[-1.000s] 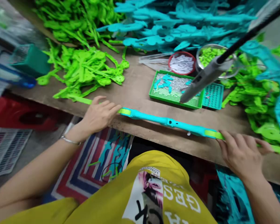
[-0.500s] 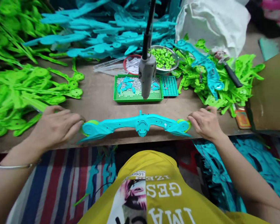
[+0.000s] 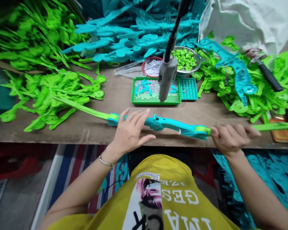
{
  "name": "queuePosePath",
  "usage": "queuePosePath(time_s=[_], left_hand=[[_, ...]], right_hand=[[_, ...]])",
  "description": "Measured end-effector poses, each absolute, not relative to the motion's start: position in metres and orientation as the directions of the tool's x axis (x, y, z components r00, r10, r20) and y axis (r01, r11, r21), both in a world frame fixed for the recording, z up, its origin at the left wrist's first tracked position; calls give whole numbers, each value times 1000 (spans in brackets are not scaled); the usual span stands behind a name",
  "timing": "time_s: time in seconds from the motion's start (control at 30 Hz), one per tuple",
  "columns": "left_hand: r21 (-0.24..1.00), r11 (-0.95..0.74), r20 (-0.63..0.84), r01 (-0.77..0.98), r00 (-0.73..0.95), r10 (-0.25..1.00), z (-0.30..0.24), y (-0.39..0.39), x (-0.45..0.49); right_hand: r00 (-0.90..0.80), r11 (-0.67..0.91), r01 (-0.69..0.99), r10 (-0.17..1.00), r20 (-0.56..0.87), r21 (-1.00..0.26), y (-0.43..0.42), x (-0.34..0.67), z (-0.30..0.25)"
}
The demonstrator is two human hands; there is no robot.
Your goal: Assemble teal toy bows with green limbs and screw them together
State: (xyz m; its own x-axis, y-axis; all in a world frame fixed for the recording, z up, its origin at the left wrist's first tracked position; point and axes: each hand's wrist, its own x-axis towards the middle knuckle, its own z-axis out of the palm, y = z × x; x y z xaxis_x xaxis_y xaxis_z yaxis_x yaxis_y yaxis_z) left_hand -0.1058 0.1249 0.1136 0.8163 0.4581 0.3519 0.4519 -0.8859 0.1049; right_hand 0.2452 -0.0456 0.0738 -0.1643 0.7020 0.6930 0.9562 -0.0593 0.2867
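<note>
Person's left hand [image 3: 132, 127], fingers spread, lies over the turquoise bow-shaped body [image 3: 171, 124] — right hand [image 3: 230, 137] fisted round its right green limb [image 3: 275, 127], near table [image 3: 117, 95] edge.

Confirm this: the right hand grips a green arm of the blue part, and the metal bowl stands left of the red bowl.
Wrong side: the head view shows the metal bowl right of the red bowl. The right hand does grip a green arm of the blue part.

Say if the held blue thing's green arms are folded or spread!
Spread: left green arm and right green arm stick out opposite ways.
</note>
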Motion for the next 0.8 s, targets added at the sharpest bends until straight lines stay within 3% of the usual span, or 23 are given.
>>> queuePosePath(time_s=[0.17,0.33,0.4,0.5,0.57,0.67,0.73,0.8], left_hand=[[12,-921,163,388,908,385,100,142,-96],[-80,-934,79,347,937,341,105,151,-96],[-98,-931,62,351,936,346,110,152,-96],[-105,-927,5,359,933,361,118,153,-94],[-97,-923,-39,373,925,378,123,155,-92],[-79,-915,-95,395,911,402,130,157,-88],[-70,-914,-110,399,908,404,132,157,-87],[-69,-916,-101,396,910,402,132,156,-87]], right_hand=[[132,-132,991,933,336,-21,-36,253,89],[142,-124,939,989,33,-320,-26,262,103],[104,-98,875,994,-14,-474,-26,264,114],[89,-23,798,993,79,-603,-32,256,137],[28,90,839,977,209,-536,-38,244,149],[-150,253,931,921,359,-261,-43,223,152],[-219,279,956,889,402,-97,-42,214,144],[-230,264,964,878,420,-25,-41,210,133]])
